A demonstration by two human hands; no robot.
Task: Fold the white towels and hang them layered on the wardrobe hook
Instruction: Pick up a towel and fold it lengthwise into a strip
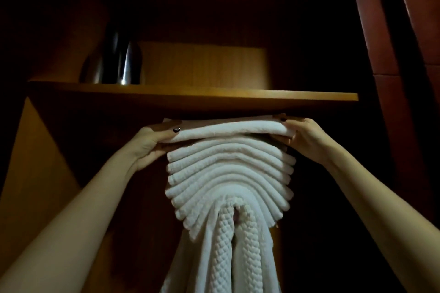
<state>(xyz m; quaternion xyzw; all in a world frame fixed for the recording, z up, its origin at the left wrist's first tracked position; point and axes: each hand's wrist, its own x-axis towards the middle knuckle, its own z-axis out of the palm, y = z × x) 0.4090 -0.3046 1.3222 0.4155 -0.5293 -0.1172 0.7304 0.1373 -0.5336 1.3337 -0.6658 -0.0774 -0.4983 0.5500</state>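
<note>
Several folded white towels (pixel 228 173) hang draped one over another in arching layers inside a dark wardrobe. A waffle-textured towel (pixel 226 252) hangs down from their middle. The hook is hidden under the cloth. A folded white towel (pixel 228 129) lies flat across the top of the stack, just under the shelf. My left hand (pixel 152 143) grips its left end, thumb on top and fingers beneath. My right hand (pixel 300 137) grips its right end the same way.
A wooden shelf (pixel 190 96) runs right above the held towel, leaving little gap. A shiny dark metal kettle (pixel 116 62) stands on the shelf at the left. Wooden wardrobe walls close in on both sides, and a reddish door panel (pixel 390 54) is at the right.
</note>
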